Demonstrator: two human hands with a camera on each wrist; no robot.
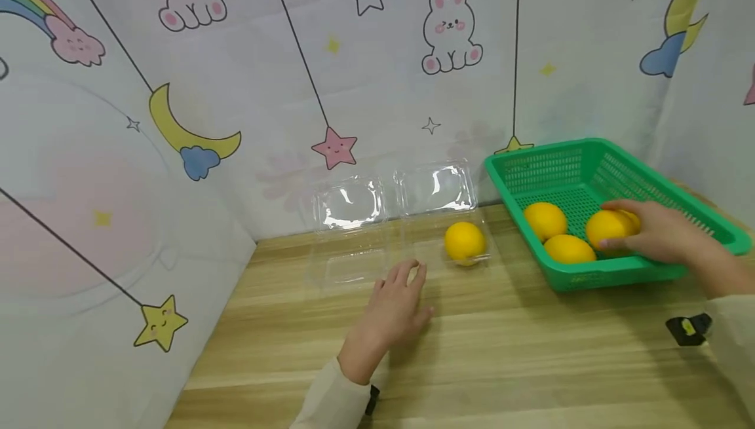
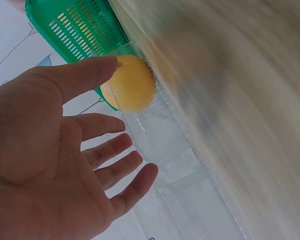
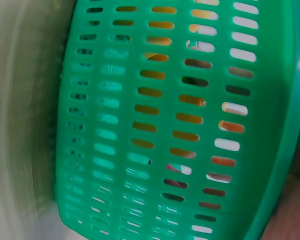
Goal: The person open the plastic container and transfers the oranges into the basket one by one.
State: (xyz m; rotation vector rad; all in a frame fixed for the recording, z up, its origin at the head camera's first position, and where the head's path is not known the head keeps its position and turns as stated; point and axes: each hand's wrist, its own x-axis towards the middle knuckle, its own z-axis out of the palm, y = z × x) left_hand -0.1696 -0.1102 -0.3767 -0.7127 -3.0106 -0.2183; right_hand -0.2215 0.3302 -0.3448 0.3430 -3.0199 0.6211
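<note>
An orange (image 1: 464,243) sits in the right-hand one of two clear plastic clamshell boxes, whose lids stand raised. My left hand (image 1: 394,314) is just in front of the boxes, its fingers loosely spread and holding nothing; the left wrist view shows the bare palm (image 2: 50,165) beside the boxed orange (image 2: 132,84). At the right, my right hand (image 1: 663,231) reaches over the near rim of a green basket (image 1: 625,273) and grips an orange (image 1: 607,232) between thumb and fingers. The basket wall (image 3: 175,110) hides most of that grip in the right wrist view.
More oranges (image 1: 545,221) lie in the basket, close to its left side. The left clear box (image 1: 354,265) stands beside the other on the wooden table (image 1: 472,370). A printed curtain (image 1: 389,88) hangs right behind the boxes and the basket.
</note>
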